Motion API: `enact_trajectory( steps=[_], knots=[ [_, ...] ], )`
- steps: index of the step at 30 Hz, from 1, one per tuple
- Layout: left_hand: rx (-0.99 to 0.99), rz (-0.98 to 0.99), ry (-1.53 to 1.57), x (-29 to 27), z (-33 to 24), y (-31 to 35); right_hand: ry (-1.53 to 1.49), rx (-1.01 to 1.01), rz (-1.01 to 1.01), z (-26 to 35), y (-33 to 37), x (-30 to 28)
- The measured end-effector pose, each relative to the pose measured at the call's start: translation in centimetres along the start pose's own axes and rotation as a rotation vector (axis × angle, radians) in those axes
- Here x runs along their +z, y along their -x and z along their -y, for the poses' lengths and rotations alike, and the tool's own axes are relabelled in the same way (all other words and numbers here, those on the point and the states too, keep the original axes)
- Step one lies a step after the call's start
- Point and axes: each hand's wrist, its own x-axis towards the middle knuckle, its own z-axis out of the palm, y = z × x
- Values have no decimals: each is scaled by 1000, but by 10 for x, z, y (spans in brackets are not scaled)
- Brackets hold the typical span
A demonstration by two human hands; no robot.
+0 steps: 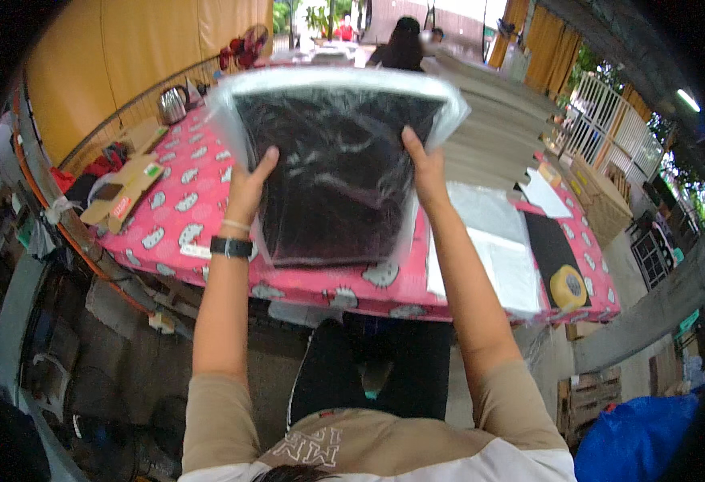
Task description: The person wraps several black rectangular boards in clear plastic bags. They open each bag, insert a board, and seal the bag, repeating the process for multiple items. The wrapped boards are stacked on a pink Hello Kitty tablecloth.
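Observation:
Between my two hands is a flat, dark rectangular panel in a clear plastic bag (332,181), held up above the pink patterned tablecloth (147,233). My left hand (249,186) grips its left edge, thumb on the front face. On the opposite edge, my right hand (426,165) clasps it the same way. The fingers of both hands are hidden behind the panel. Loose plastic bunches along the far edge of the bag. To the right of it lies a stack of clear plastic bags (489,249), partly covered by my right forearm.
A roll of yellowish tape (569,287) rests on a black sheet (547,241) at the table's right end. Tall stacked grey sheets (493,120) stand behind. At left are cut cardboard pieces (123,193) and a metal kettle (172,104). Another person (404,44) is beyond the table.

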Motion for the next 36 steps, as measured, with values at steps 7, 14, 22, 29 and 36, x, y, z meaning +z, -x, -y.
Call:
enact_trajectory(
  steps=[7, 14, 22, 29, 36],
  knots=[
    [73, -129, -361, -2, -6, 9, 300, -109, -182, 16, 20, 13],
    [-34, -91, -192, 8, -18, 13, 155, -46, -148, 36, 21, 14],
    [-2, 219, -442, -30, 50, 51, 519, 7, 125, -45, 73, -17],
    [-342, 327, 34, -50, 40, 27, 215, 100, 304, -59, 66, -50],
    [-169, 156, 32, -17, 10, 18, 38, 89, 154, -49, 44, -20]
  ],
)
